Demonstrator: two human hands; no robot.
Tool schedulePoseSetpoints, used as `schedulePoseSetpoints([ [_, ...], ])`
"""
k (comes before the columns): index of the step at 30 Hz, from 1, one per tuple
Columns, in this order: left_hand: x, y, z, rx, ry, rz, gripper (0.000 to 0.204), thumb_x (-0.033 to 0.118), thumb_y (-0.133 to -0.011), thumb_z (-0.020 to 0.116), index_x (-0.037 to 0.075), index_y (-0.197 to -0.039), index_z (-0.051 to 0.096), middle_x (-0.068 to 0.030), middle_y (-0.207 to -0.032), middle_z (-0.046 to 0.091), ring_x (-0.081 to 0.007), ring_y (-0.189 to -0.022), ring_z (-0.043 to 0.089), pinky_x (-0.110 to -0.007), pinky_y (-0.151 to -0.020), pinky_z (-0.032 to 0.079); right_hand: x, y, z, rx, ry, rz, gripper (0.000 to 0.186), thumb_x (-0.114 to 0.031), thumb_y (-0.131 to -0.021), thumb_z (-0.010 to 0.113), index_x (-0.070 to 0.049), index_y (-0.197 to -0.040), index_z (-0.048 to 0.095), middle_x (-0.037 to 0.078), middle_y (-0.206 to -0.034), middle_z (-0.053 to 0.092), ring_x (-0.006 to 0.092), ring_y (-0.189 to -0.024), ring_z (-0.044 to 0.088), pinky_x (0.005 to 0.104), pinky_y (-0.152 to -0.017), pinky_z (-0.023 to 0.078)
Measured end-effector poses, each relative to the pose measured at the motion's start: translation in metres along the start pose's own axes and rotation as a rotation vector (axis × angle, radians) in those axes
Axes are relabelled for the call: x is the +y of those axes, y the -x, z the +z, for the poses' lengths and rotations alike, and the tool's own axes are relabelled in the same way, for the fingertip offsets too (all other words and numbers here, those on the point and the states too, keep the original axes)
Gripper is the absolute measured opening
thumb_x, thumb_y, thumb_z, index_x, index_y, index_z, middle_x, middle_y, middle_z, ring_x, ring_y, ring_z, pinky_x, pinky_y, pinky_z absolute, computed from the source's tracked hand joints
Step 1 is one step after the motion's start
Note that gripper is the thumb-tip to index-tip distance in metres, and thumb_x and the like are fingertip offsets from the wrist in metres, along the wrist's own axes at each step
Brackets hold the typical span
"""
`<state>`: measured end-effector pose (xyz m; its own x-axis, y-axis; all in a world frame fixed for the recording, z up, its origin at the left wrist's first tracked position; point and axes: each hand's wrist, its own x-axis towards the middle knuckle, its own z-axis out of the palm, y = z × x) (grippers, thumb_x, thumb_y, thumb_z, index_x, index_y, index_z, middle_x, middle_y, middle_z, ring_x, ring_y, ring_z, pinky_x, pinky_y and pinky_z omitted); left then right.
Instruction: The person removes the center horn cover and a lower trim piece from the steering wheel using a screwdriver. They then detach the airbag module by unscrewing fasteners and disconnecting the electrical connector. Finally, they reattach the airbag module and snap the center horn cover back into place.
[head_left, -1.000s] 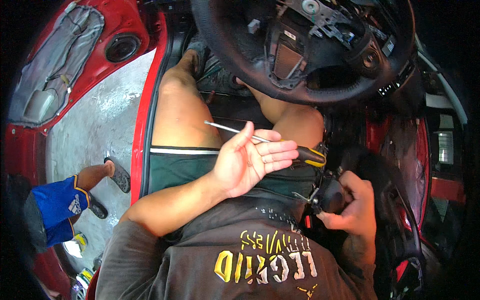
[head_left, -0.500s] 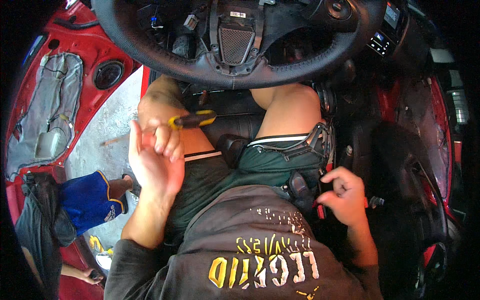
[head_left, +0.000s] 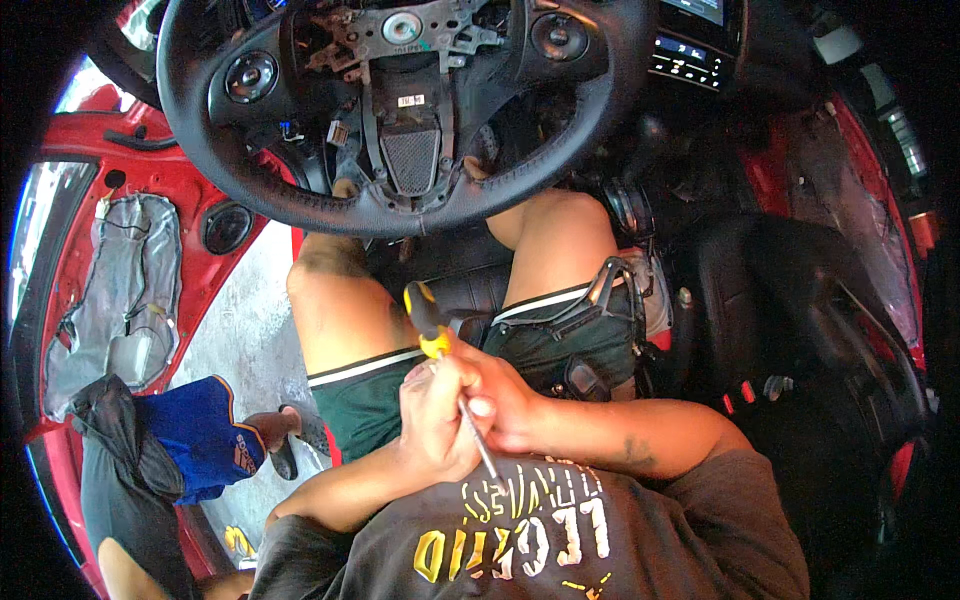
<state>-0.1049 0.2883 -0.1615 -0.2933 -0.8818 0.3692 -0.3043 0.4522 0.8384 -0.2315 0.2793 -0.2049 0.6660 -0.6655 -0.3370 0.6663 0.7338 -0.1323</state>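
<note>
A screwdriver with a black and yellow handle slants in front of my belly, its handle pointing away from me and its metal shaft running back toward my shirt. My left hand is closed around the shaft below the handle. Pressed against it from the right is my right hand. Most of the right fingers are hidden where the two hands overlap, so whether they also grip the tool does not show. Both hands are over my lap, nearer to me than the steering wheel.
The steering wheel's centre is uncovered, baring its metal frame. A lit screen panel is at the upper right. On the left, a red car door stands open without its trim. A person in blue shorts is outside it.
My left hand has brought the screwdriver back toward my belly, turning its handle away from me. My right hand has come across from the right to meet it. The view has shifted, showing more of the wheel.
</note>
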Motion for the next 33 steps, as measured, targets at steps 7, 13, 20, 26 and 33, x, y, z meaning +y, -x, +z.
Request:
schedulePoseSetpoints([
  [7,0.022,-0.025,0.018,-0.104,-0.287,0.282,0.035,0.028,-0.082,0.081,0.004,-0.095,0.060,-0.0185,-0.089,0.060,-0.0382,-0.080,0.061,-0.049,-0.074,0.046,-0.015,0.015,-0.018,-0.235,0.897,-0.701,0.057,-0.058,-0.103,0.063,-0.001,-0.111,0.064,0.020,-0.111,0.071,0.0329,-0.104,0.072,0.0472,-0.095,0.059],
  [13,0.007,0.020,-0.003,0.111,0.275,0.052,0.061,0.062,-0.112,0.037,0.005,-0.103,0.054,-0.0025,-0.064,0.052,-0.0138,-0.053,0.047,-0.033,-0.052,0.038,-0.032,0.047,0.013,0.231,0.644,-0.224,0.029,-0.033,-0.112,0.058,-0.005,-0.109,0.067,-0.003,-0.078,0.058,0.0096,-0.062,0.052,0.0265,-0.058,0.042],
  [20,0.014,0.031,-0.059,-0.454,0.853,-0.425,0.089,0.080,-0.104,0.020,0.000,-0.118,0.056,-0.0037,-0.072,0.055,-0.0105,-0.060,0.047,-0.027,-0.062,0.038,-0.052,0.086,0.058,-0.037,2.146,-0.769,0.044,-0.043,-0.084,0.086,-0.009,-0.108,0.073,0.007,-0.078,0.070,0.0285,-0.075,0.072,0.0406,-0.065,0.057],
  [26,0.004,0.010,-0.061,-0.527,0.838,-0.348,0.081,0.066,-0.112,0.039,-0.005,-0.149,0.049,-0.0057,-0.090,0.064,-0.0118,-0.080,0.059,-0.028,-0.078,0.047,-0.076,0.104,0.060,-0.063,2.351,-0.572,0.038,-0.045,-0.085,0.083,-0.010,-0.077,0.070,0.008,-0.074,0.069,0.0279,-0.070,0.071,0.0424,-0.065,0.056],
  [33,-0.042,-0.004,-0.086,-0.218,0.388,-0.621,0.030,0.016,-0.111,0.064,0.006,-0.139,0.060,0.0039,-0.099,0.063,-0.0050,-0.089,0.056,-0.023,-0.081,0.046,-0.121,0.155,0.032,0.303,2.223,-0.562,0.040,-0.036,-0.081,0.090,-0.006,-0.072,0.065,0.011,-0.065,0.061,0.0282,-0.058,0.063,0.0405,-0.056,0.047],
])
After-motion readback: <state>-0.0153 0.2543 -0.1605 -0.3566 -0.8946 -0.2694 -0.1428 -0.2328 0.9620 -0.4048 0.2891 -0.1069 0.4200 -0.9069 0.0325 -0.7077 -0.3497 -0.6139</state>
